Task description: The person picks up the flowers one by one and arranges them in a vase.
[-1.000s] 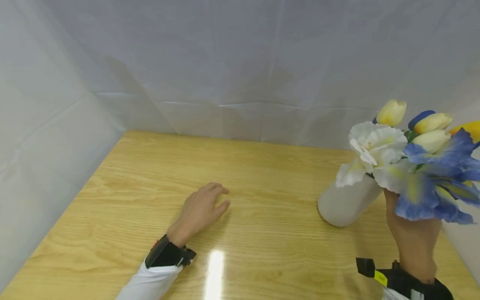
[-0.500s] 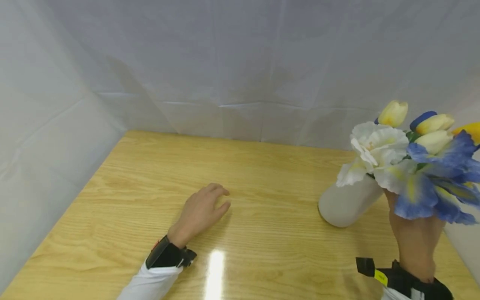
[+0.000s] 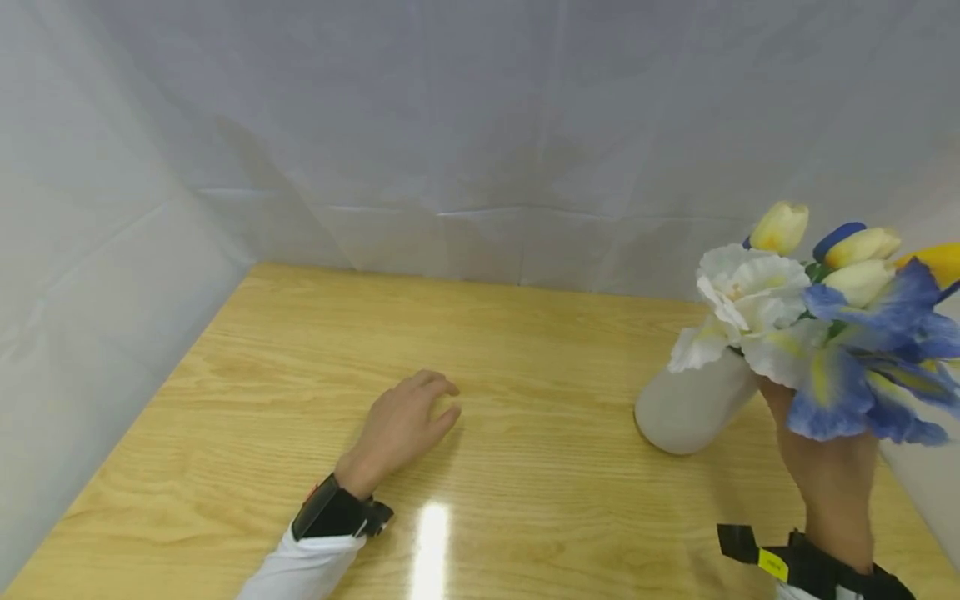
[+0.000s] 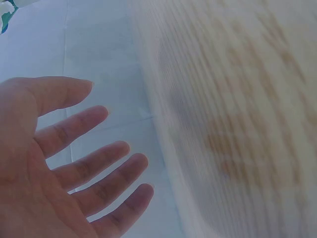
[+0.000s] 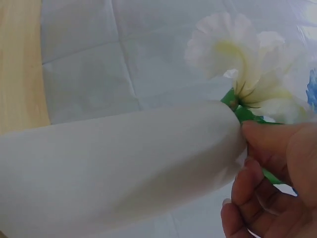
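Note:
A white vase stands on the table at the right and holds a bunch of artificial flowers: a white bloom, pale yellow tulips and blue irises. My right hand is at the vase's mouth, its thumb and curled fingers pinching a green flower stem close by the rim. In the head view the blue petals hide most of that hand. Well left of the vase, my left hand hovers over or rests on the table, fingers relaxed and apart, holding nothing.
The wooden table reaches back to a pale sheet hung behind it. A second sheet covers the left side. Part of a yellow flower shows at the right edge.
The right wrist and the flowers shift very slightly in the head view. The left hand stays where it was.

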`<state>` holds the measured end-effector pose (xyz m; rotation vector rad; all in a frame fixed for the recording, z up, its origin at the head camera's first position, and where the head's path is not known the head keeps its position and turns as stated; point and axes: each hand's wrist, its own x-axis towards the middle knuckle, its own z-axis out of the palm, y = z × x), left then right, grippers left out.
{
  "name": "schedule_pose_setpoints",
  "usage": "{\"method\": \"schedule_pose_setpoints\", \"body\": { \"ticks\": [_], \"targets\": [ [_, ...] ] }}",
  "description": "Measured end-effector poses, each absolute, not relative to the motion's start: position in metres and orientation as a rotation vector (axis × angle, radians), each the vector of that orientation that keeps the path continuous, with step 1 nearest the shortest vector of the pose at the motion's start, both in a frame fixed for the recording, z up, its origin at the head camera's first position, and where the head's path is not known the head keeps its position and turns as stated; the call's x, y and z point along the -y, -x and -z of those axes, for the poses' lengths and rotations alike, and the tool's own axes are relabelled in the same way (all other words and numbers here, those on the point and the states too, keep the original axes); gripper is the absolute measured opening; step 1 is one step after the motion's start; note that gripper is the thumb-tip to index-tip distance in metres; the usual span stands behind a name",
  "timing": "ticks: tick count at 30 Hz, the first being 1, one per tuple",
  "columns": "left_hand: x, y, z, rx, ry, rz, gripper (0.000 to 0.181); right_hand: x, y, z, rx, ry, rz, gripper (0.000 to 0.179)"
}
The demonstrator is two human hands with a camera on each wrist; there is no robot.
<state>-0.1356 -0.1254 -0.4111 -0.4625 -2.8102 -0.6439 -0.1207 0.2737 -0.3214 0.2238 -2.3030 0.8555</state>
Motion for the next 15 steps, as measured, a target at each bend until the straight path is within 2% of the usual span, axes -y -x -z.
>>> {"method": "schedule_pose_setpoints", "body": {
  "ticks": [2,3,5,7,11,15],
  "targets": [
    [0.126,0.135,0.411,2.812,0.465,0.64,0.024,-0.274,0.12,0.326,2.298,-0.223,-0.916,0.057],
    [0.126,0.135,0.411,2.814,0.464,0.641,0.024,-0.274,0.119,0.329,2.326,-0.175,-0.762,0.055],
    [0.127,0.135,0.411,2.817,0.463,0.645,0.024,-0.273,0.116,0.335,2.377,-0.057,-0.824,0.036],
    [0.128,0.135,0.411,2.821,0.459,0.647,0.024,-0.271,0.113,0.34,2.447,0.078,-0.868,0.026],
    [0.13,0.136,0.411,2.818,0.453,0.656,0.024,-0.264,0.106,0.348,2.499,0.213,-1.019,0.024],
    [0.13,0.137,0.411,2.811,0.458,0.665,0.026,-0.25,0.098,0.355,2.56,0.109,-1.103,0.028]
  ]
}}
